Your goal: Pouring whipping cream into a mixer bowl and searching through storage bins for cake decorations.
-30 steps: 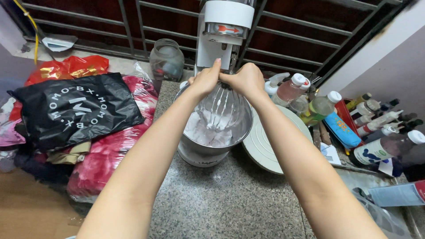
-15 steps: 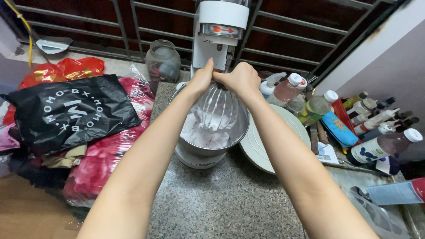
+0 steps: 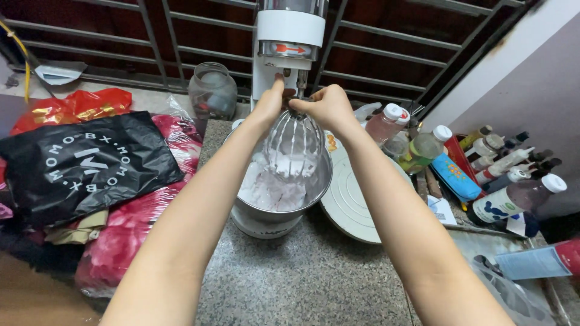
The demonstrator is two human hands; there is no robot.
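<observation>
At twelve o'clock over the steel bowl, the left hand and right hand pinch closed on the wire whisk top beneath the white mixer; light, springy, likely cream-slick, best gripped at its hub.

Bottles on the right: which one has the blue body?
The squeeze bottle lying tilted just right of the white round plate, below the yellow-green white-capped bottle. The other bottles are clear, pinkish, greenish or dark.

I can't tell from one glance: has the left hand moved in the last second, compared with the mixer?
Barely. The left hand stays at the top of the wire whisk, just under the white mixer head, with the right hand beside it.
</observation>
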